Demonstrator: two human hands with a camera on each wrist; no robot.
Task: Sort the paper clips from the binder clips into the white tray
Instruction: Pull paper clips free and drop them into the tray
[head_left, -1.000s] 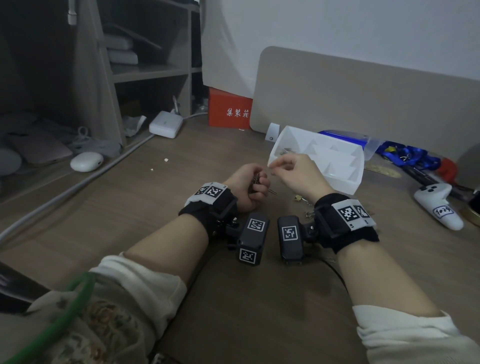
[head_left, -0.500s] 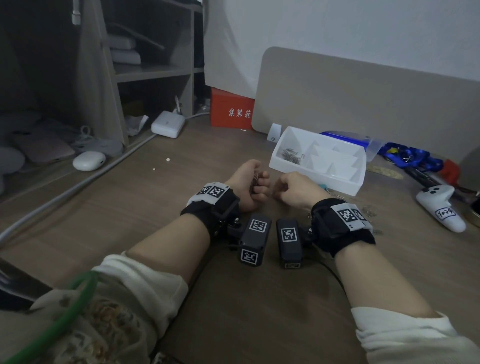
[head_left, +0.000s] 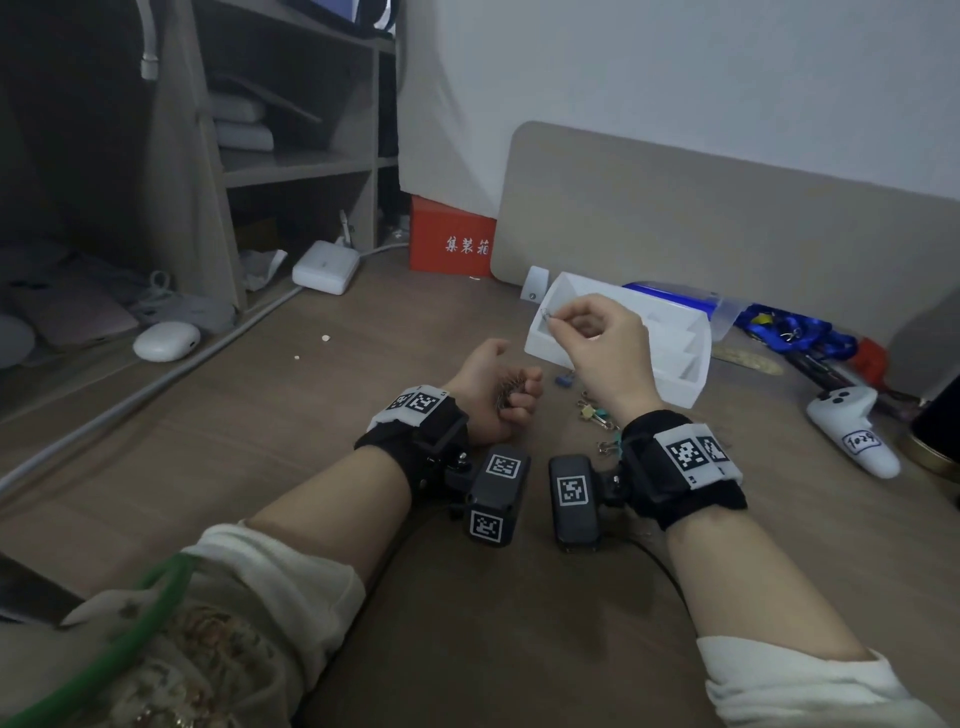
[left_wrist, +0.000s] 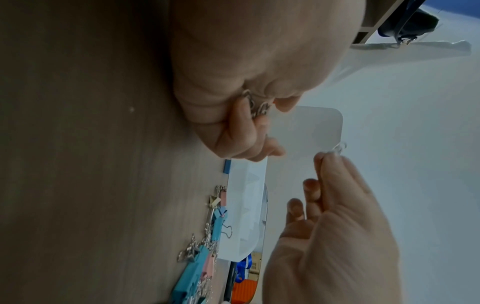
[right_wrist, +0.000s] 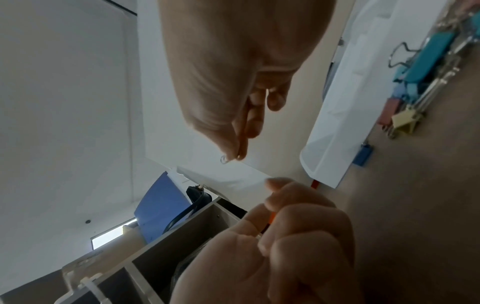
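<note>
Head view: a person sits at a wooden worktop (head_left: 260, 467), both forearms reaching fwd. The right hand (head_left: 602, 338) is raised over the left end of the white tray (head_left: 691, 384), thumb and forefinger pinching one silver paper clip (head_left: 546, 314) just above that end compartment. The left hand (head_left: 493, 389) rests on the worktop near the tray's front left corner, fingers curled round a small bunch of metal clips (head_left: 508, 396). Loose binder clips (head_left: 592, 413), blue, yellow and teal, lie on the worktop between the tray's front wall and the right wrist. Judging by this, sorting is partway: one clip is about to go in, a handful waits in the left hand, and the binder clips are not yet in the tray. What the tray already holds is hidden by the right hand.

Left wrist view (turned sideways): the left hand's fingers (left_wrist: 244, 127) close round silver clips, prob. paper clips, though the view is soft. The right hand is beyond it, the clip at its fingertips, above the tray. Teal and pink binder clips line the tray's outer wall.

Right wrist view: the pinching fingertips (right_wrist: 240, 152) hold the wire loop of the clip, in the air and apart from the tray, w/ the left fist below.
</note>
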